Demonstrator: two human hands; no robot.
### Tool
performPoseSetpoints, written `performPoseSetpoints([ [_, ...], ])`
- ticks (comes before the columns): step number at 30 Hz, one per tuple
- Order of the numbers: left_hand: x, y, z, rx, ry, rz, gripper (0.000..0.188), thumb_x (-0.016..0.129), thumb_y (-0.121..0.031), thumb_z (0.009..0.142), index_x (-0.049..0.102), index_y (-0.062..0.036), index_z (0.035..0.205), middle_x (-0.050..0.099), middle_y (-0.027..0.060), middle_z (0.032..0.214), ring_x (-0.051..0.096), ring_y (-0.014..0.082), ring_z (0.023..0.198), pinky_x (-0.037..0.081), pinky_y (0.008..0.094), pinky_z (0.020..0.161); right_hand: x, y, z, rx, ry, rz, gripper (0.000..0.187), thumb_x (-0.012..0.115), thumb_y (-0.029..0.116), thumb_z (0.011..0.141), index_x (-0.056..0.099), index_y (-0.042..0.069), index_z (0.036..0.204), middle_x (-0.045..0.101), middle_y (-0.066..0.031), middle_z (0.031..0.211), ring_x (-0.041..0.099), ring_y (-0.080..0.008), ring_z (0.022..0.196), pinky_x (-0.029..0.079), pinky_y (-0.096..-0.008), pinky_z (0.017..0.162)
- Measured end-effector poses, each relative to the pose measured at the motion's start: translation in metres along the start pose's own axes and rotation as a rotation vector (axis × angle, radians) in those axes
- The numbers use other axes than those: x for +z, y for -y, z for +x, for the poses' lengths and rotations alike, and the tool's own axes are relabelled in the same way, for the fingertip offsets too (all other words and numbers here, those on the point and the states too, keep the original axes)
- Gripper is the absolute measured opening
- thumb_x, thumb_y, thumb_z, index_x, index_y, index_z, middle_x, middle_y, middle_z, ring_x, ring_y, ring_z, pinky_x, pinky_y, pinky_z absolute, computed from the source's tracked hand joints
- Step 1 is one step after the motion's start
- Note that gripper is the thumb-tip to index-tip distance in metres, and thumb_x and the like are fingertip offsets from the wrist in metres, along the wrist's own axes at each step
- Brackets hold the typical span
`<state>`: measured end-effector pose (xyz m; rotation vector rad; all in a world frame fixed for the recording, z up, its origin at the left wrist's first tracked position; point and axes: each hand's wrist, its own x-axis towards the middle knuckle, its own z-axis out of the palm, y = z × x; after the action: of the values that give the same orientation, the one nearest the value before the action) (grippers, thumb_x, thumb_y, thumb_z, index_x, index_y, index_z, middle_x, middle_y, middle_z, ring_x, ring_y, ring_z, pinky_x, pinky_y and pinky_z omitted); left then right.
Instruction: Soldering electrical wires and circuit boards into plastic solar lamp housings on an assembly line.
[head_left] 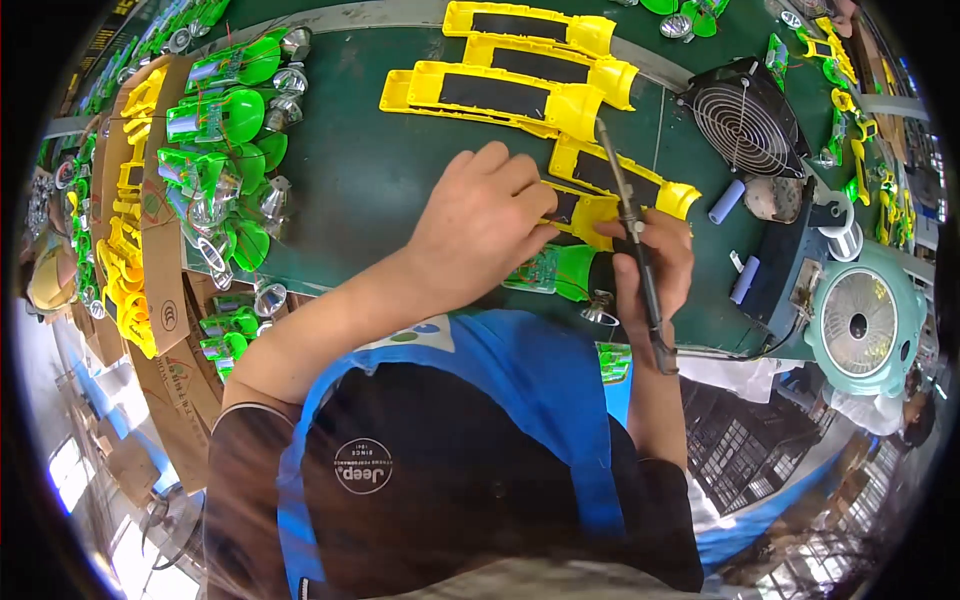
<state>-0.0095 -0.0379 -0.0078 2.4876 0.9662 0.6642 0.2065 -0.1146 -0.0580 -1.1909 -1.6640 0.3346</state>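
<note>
Now, left hand point(480, 225) pressed flat, pinning the yellow casing point(590, 212) to the table point(370, 180) | right hand point(655, 255) just beside it, clamped around soldering iron point(630, 215), tip raised | better: steady the casing, touch briefly | spare casings point(510, 90) beyond both hands

Count on the green bench: five yellow housings point(500, 95) with black inserts, two fans point(742, 120), two pale blue cylinders point(727, 201), one soldering iron point(632, 225).
</note>
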Motion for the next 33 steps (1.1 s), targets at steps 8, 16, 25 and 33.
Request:
performPoseSetpoints([
  [8, 0.012, -0.013, -0.008, -0.066, 0.035, -0.002, 0.013, 0.073, -0.009, 0.072, 0.061, -0.0108, 0.078, 0.059, 0.0006, 0.076, 0.051, 0.0224, 0.077, 0.037, 0.0365, 0.068, 0.012, 0.004, -0.023, -0.02, -0.071, 0.092, 0.039, 0.069, 0.028, 0.089, 0.049, 0.002, 0.11, 0.066, -0.0176, 0.094, 0.061, -0.0279, 0.087, 0.051, -0.0365, 0.075],
  [16, 0.014, -0.02, -0.011, -0.11, 0.065, -0.035, 0.01, 0.067, -0.004, 0.076, 0.059, -0.0076, 0.082, 0.059, 0.0041, 0.078, 0.055, 0.0253, 0.077, 0.04, 0.0377, 0.069, 0.011, 0.009, -0.029, 0.053, -0.056, 0.267, 0.04, 0.067, 0.026, 0.091, 0.046, 0.0, 0.112, 0.058, -0.0212, 0.104, 0.062, -0.0255, 0.092, 0.05, -0.0362, 0.081],
  [25, 0.013, -0.022, -0.01, -0.141, 0.121, -0.015, 0.009, 0.065, -0.004, 0.078, 0.058, -0.0055, 0.083, 0.057, 0.0081, 0.078, 0.057, 0.0295, 0.077, 0.045, 0.0396, 0.069, -0.051, 0.006, -0.01, 0.701, -0.149, 0.764, 0.029, 0.065, 0.021, 0.087, 0.051, -0.002, 0.099, 0.059, -0.0112, 0.079, 0.057, -0.0164, 0.068, 0.047, -0.0292, 0.064],
  [33, 0.016, -0.026, -0.006, -0.032, 0.195, 0.191, 0.012, 0.061, -0.004, 0.069, 0.057, -0.0047, 0.081, 0.054, 0.0095, 0.075, 0.058, 0.0267, 0.074, 0.046, 0.0369, 0.07, -0.062, -0.005, 0.008, 0.836, 0.14, 0.599, 0.02, 0.065, 0.011, 0.086, 0.058, -0.005, 0.095, 0.064, -0.0109, 0.075, 0.061, -0.0132, 0.059, 0.05, -0.0251, 0.059],
])
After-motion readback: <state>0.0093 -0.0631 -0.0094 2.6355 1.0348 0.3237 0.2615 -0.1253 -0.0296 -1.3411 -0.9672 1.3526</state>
